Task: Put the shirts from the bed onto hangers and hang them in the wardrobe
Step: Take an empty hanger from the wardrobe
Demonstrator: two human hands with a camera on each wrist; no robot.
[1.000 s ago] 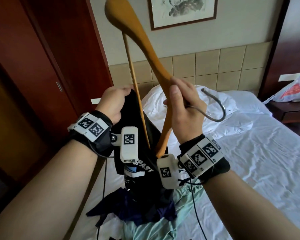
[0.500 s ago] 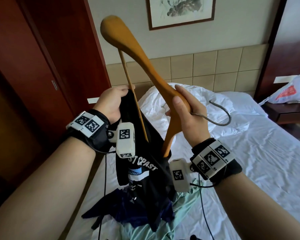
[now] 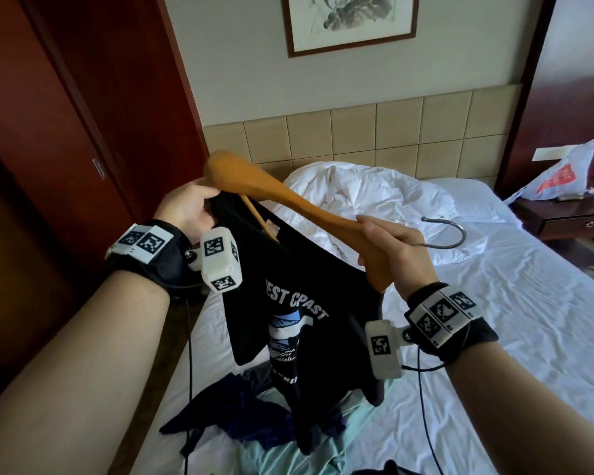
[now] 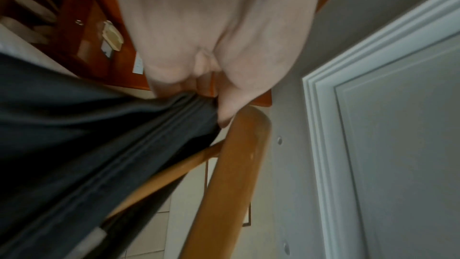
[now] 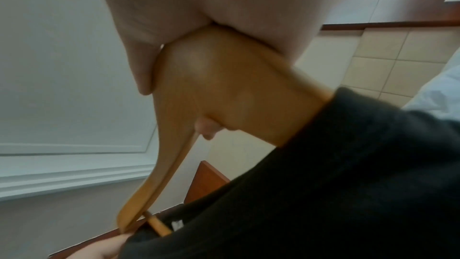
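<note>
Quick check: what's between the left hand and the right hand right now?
In the head view, the wooden hanger spans from the left hand to the right hand, with the black T-shirt hanging beneath it.

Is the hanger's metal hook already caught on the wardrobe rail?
No: the metal hook hangs free over the bed, with the right hand gripping the wooden hanger.

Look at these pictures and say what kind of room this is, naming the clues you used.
Probably a hotel bedroom. A bed with white sheets stands against a padded headboard, a nightstand sits beside it, and a framed picture hangs on the wall above.
</note>
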